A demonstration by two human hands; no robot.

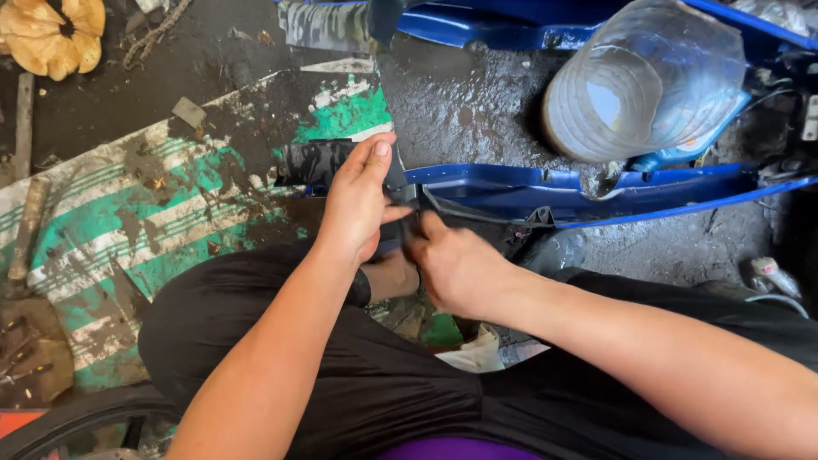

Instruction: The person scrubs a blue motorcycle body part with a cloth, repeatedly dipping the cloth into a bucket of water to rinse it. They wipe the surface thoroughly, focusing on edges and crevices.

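Seated on a grimy floor [477, 111], both hands [358, 200] [456, 268] pinch the end of a blue plastic panel [554, 189], seemingly light, stiff and best gripped along its edge.

A large clear plastic bottle [652, 81] lies on its side at the far right, above my hands, resting between two blue panels. It is ribbed, see-through and looks empty, with a blue cap end pointing to the near right.

Under me on the left, a flattened printed sheet [128, 230] covers the floor. It is green and white with thin stripes, heavily smeared with black grease.

At the near right edge, a small pale container [771, 277] lies on the floor; it is too small to make out further.

I see no screens.
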